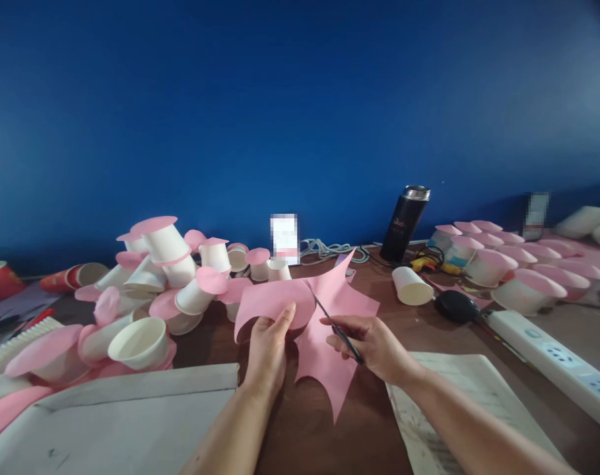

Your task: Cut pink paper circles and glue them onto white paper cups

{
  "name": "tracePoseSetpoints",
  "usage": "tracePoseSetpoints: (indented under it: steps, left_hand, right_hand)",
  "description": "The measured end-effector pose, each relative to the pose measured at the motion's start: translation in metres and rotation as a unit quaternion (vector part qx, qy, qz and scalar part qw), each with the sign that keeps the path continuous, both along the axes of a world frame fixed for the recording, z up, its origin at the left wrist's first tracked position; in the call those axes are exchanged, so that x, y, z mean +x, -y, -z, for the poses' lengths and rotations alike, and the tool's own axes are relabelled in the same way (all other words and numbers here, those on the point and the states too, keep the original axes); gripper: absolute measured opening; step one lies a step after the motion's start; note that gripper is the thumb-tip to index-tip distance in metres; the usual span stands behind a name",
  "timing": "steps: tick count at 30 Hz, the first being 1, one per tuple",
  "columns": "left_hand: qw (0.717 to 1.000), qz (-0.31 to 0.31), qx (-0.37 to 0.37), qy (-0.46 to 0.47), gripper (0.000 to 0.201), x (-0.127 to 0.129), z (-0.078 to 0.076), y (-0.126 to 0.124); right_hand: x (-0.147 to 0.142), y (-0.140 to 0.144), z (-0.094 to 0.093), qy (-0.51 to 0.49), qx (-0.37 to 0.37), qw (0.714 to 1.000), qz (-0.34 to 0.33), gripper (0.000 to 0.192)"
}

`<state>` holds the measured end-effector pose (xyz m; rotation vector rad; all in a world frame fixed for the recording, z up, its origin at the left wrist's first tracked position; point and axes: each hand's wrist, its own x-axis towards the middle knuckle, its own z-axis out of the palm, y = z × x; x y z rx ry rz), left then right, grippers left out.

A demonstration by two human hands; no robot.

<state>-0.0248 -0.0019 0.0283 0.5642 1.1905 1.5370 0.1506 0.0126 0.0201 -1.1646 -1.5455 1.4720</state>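
My left hand (272, 333) pinches a sheet of pink paper (265, 295), thumb on top and fingers beneath. The sheet curls downward at its left side. In my right hand (366, 343) is a pair of dark scissors (346, 340), its blades at the paper near the middle. To the right of the blades the pink paper spreads out with several pointed, scalloped edges, one point hanging down toward the table. My right fingers wrap round the scissor handles, which are partly hidden.
Paper cups topped with pink discs (164, 244) are heaped at left; more pink-topped cups (527, 290) stand at right. A black thermos (406, 224), a plain cup (411, 287), a power strip (552, 353), a printed booklet (468, 402) and a white board (131, 422) lie about the brown table (324, 445).
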Motion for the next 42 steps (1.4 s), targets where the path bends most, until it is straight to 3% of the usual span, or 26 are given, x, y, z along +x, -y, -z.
tracePoseSetpoints:
  steps: [6,11,18,26,35,42]
  left_hand:
    - [0.995,0.064,0.044,0.061,0.04,0.0,0.018,-0.005]
    - [0.995,0.053,0.039,0.081,0.036,0.001,0.018,-0.005]
    - [0.993,0.085,0.053,0.069,0.033,-0.002,0.02,-0.004]
    - [0.995,0.072,0.028,0.058,0.031,-0.004,0.013,-0.004]
    - [0.999,0.033,0.023,-0.004,0.033,-0.009,0.017,-0.007]
    - [0.998,0.035,0.047,-0.015,0.035,-0.011,0.022,-0.01]
  right_hand:
    - [0.001,-0.003,0.005,-0.003,-0.006,1.0,-0.005,0.062]
    - [0.002,-0.003,0.005,-0.003,-0.004,1.0,-0.013,0.06]
    - [0.002,-0.002,-0.002,0.016,-0.007,1.0,-0.002,0.065]
    - [0.007,-0.004,0.002,0.027,0.011,0.999,-0.015,0.059]
    - [0.008,-0.004,0.001,0.036,0.017,0.999,-0.02,0.056]
    - [0.01,-0.003,-0.002,0.022,0.015,0.999,-0.031,0.056]
